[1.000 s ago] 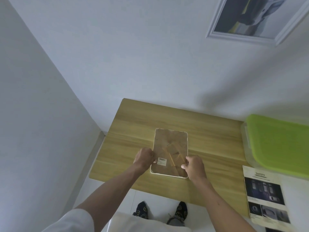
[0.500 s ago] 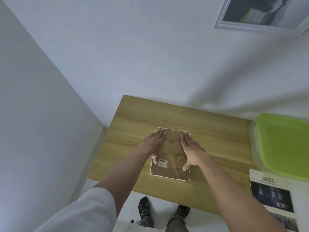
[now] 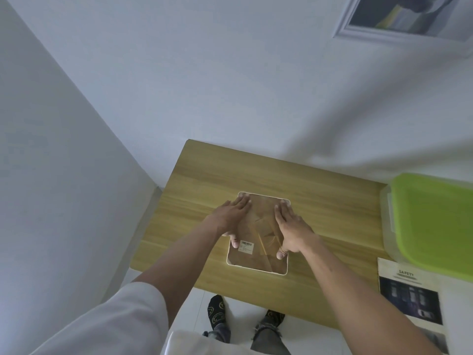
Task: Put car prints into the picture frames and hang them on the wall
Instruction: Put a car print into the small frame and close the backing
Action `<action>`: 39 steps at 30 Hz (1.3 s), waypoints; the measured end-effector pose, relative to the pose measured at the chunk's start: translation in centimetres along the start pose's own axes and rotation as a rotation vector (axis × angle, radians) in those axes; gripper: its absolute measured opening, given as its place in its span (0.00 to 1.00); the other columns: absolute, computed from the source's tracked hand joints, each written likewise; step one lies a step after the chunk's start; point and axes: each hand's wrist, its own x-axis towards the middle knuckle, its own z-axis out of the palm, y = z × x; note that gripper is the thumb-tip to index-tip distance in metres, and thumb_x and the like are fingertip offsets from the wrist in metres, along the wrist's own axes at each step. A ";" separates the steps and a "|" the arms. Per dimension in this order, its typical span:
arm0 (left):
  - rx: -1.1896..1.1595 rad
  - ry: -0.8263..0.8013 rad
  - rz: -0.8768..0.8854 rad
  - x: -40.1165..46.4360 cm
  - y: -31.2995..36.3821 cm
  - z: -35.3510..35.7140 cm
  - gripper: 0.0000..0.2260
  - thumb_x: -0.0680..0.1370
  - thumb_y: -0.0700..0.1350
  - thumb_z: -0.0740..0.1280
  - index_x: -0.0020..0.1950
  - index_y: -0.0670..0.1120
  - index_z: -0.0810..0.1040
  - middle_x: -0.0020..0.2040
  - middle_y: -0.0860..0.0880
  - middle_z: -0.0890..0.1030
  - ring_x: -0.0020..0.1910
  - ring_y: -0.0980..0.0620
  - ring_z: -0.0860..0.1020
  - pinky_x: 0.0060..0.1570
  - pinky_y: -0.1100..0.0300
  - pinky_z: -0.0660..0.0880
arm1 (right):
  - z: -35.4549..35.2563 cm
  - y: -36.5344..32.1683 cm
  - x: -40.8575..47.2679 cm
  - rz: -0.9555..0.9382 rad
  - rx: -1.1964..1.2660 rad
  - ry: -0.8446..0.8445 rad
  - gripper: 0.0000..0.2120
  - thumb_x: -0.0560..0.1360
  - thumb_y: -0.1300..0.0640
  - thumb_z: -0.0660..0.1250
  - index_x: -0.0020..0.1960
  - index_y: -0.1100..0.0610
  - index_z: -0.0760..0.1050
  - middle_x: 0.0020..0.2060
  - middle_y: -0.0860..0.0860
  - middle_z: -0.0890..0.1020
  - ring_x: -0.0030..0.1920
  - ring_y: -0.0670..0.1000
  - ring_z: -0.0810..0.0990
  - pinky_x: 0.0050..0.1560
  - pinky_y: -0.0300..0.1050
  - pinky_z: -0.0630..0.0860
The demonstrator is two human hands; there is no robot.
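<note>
A white-edged picture frame (image 3: 258, 261) lies face down on the wooden table (image 3: 320, 201), its brown backing board and a small barcode label up. My left hand (image 3: 231, 217) lies flat on the frame's left side, fingers stretched toward the far edge, thumb by the label. My right hand (image 3: 290, 226) presses flat on the right side, thumb pointing at the near edge. A car print sheet (image 3: 412, 301) headed "SAFETY" lies at the table's right end. A framed car picture (image 3: 399, 19) hangs on the wall at top right.
A clear plastic box with a green lid (image 3: 432, 224) stands at the right end of the table, just beyond the print. The table sits in a corner between two white walls. My feet (image 3: 245, 316) show below the near edge.
My hands moved from gripping the frame's near part to lying flat on its back with fingers spread forward. The frame has stayed in place.
</note>
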 end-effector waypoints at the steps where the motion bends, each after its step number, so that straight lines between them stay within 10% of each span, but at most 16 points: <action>1: -0.013 0.010 -0.008 -0.3 0.2 0.0 0.66 0.58 0.56 0.82 0.79 0.44 0.37 0.79 0.49 0.34 0.78 0.51 0.36 0.77 0.48 0.43 | 0.1 0.0 -0.2 0.011 0.022 0.007 0.71 0.60 0.48 0.83 0.78 0.58 0.29 0.75 0.55 0.26 0.77 0.54 0.30 0.79 0.54 0.46; 7: -0.370 0.107 -0.091 -2.2 1.1 1.5 0.56 0.59 0.47 0.82 0.78 0.43 0.51 0.79 0.42 0.47 0.78 0.42 0.52 0.74 0.48 0.60 | 2.6 0.1 -2.6 0.156 0.548 0.053 0.55 0.67 0.59 0.77 0.81 0.46 0.45 0.79 0.54 0.36 0.80 0.56 0.48 0.73 0.49 0.65; 13: -0.879 0.371 -0.272 -3.9 3.5 0.9 0.22 0.62 0.45 0.71 0.54 0.40 0.80 0.50 0.43 0.82 0.50 0.42 0.81 0.48 0.48 0.79 | 5.1 -2.0 -3.7 0.373 1.000 0.443 0.20 0.73 0.60 0.68 0.65 0.54 0.75 0.64 0.51 0.80 0.62 0.52 0.79 0.63 0.47 0.74; 18: -1.312 0.397 -0.500 -3.4 3.0 0.6 0.32 0.65 0.39 0.76 0.69 0.40 0.72 0.57 0.45 0.81 0.55 0.46 0.80 0.53 0.54 0.77 | 4.3 -2.7 -4.9 0.608 1.403 0.519 0.23 0.75 0.53 0.72 0.66 0.59 0.75 0.60 0.53 0.81 0.55 0.55 0.79 0.56 0.47 0.75; 27: -1.360 0.326 -0.269 -4.3 3.5 -2.4 0.16 0.64 0.40 0.78 0.49 0.52 0.86 0.44 0.44 0.86 0.41 0.49 0.81 0.49 0.50 0.79 | 2.1 -0.3 -7.3 0.545 1.514 0.709 0.05 0.72 0.59 0.75 0.45 0.51 0.81 0.47 0.50 0.85 0.48 0.53 0.82 0.51 0.47 0.77; 39: -1.286 0.565 0.008 -7.4 12.7 -8.4 0.20 0.67 0.36 0.75 0.56 0.53 0.84 0.33 0.47 0.75 0.34 0.52 0.72 0.41 0.59 0.72 | -2.9 2.7 -13.9 0.326 1.270 0.927 0.23 0.75 0.49 0.71 0.68 0.55 0.73 0.62 0.49 0.79 0.61 0.50 0.78 0.62 0.46 0.74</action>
